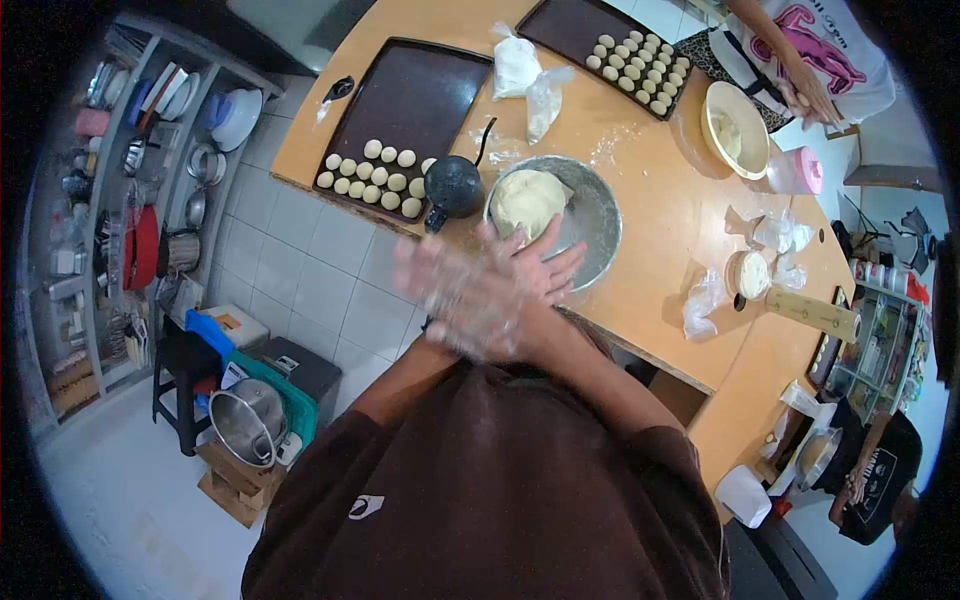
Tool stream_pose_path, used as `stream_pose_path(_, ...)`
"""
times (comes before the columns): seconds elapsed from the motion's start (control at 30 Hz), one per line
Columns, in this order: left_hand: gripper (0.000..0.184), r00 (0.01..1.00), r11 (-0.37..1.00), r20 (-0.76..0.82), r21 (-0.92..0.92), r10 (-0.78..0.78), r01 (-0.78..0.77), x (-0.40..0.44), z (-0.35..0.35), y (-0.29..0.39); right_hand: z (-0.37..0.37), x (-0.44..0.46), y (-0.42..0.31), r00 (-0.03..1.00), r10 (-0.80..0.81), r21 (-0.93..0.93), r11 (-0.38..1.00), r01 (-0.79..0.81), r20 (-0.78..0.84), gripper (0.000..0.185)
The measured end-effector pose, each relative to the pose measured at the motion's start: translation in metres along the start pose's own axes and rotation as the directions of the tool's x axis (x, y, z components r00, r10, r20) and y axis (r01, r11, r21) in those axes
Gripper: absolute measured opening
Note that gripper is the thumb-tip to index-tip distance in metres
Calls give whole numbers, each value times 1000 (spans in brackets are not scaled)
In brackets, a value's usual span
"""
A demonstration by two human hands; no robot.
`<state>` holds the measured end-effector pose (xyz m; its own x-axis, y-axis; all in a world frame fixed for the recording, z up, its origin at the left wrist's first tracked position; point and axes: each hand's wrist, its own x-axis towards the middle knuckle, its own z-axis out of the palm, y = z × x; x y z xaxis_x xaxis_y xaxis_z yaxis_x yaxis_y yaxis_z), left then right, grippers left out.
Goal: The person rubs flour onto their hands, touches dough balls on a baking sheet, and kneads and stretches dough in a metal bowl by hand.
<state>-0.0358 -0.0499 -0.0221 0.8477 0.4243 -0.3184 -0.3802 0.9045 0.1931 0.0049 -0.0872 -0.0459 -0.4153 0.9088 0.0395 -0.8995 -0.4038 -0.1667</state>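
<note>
My hands cross in front of my chest, just short of a metal bowl [603, 225] holding a large lump of pale dough [530, 200]. My left hand [548, 264] lies palm up with its fingers stretched out over the bowl's near rim. Across it passes my right hand [462, 292], smeared by motion and whitish, perhaps from flour. Whether anything lies between the palms is hidden. Left of the bowl stands a black round object [453, 187] with a thin curved arm. A dark baking tray [420, 95] carries several dough balls [379, 176] at its near end.
Plastic bags of white powder [516, 68] lie behind the bowl. Another tray [565, 30] of dough balls and a cream basin [760, 150] stand farther back, near a person's hands [808, 92]. A small tub [750, 274] sits at right. Shelves [150, 170] line the left.
</note>
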Motion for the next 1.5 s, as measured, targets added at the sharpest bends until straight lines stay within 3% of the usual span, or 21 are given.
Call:
stream_pose_path(0.03, 68, 999, 999, 4, 32, 36, -36, -6, -2, 3, 0, 10, -7, 968, -209, 343, 927, 150, 142, 72)
stream_pose_path(0.1, 67, 994, 989, 12, 95, 110, -111, -22, 7, 18, 11, 6, -19, 936, -346, 993, 115, -21, 60, 73)
stream_pose_path(0.17, 65, 998, 998, -30, 23, 57, -56, -31, 21, 34, 27, -28, -60, 990, -8, 203, -979, -36, 141, 71)
stream_pose_path(0.2, 66, 990, 992, 86, 49, 112, -116, -26, 18, 35, 33, -34, -70, 948, 52, -477, -855, 204, 313, 70)
stream_pose_path(0.27, 78, 986, 990, 131, 86, 101, -112, -6, -1, 22, 39, 5, -27, 729, -684, -560, -610, -561, 14, 68)
stream_pose_path(0.33, 77, 949, 982, 316, -178, -7, 67, 6, -21, 2, 43, 47, 8, -8, -973, -393, 101, -914, -231, 66)
stream_pose_path(0.43, 70, 973, 985, 228, 163, 24, -63, -11, -22, -2, 62, 2, -77, 830, -528, -227, -843, -487, 181, 71)
stream_pose_path(0.47, 70, 997, 995, 80, 95, 0, -7, -19, -17, 12, 65, -9, -92, 949, -195, -87, -980, -179, 249, 73)
stream_pose_path(0.57, 66, 1000, 1000, -12, 1, 26, -26, -25, 10, 28, 32, -29, -76, 984, -30, -344, -938, 33, 177, 67)
stream_pose_path(0.6, 69, 994, 999, 102, 26, 35, -38, -17, -2, 23, 4, -26, -53, 894, 16, -479, -839, 256, 448, 70)
stream_pose_path(0.63, 72, 976, 998, 216, 48, 38, -49, -7, -10, 18, -1, -6, -25, 817, -520, -635, -725, -267, 250, 69)
stream_pose_path(0.7, 68, 974, 1000, 225, -5, -26, 28, 3, -6, 8, -4, 38, 20, -76, -974, -545, 182, -819, -211, 69)
stream_pose_path(0.77, 58, 936, 997, 343, -46, 77, -65, -14, 5, -4, 21, 21, -31, 591, -804, -598, -506, -622, 66, 66)
stream_pose_path(0.83, 61, 976, 997, 205, -5, 78, -79, -20, 4, -2, 48, -5, -89, 932, -192, -453, -891, -34, 307, 63)
stream_pose_path(0.9, 76, 980, 995, -197, 100, 19, 1, -20, -1, 16, 38, -15, -90, 930, -166, -482, -876, 14, 328, 60)
stream_pose_path(1.03, 70, 964, 990, 251, 89, 86, -111, -7, -22, 15, 21, -24, -50, 954, 32, -575, -792, 206, 298, 60)
stream_pose_path(1.17, 84, 962, 932, 274, 352, -15, -86, 1, -18, 1, 47, 3, -60, 959, -53, -533, -839, 108, 278, 64)
stream_pose_path(1.23, 58, 989, 992, 73, 10, 128, -129, -13, -12, 8, 53, 9, -81, 951, -195, -513, -857, -47, 238, 71)
stream_pose_path(1.3, 49, 938, 988, -330, 135, 110, -68, -15, -36, 18, 43, 3, -92, 945, -250, -490, -863, -118, 212, 69)
stream_pose_path(1.33, 41, 986, 984, -100, -106, 134, -145, -20, -46, 22, 36, -1, -95, 939, -275, -492, -859, -144, 205, 69)
stream_pose_path(1.5, 47, 946, 980, -259, 92, 195, -177, -44, -32, 52, 19, -28, -120, 849, -469, -571, -777, -265, 244, 67)
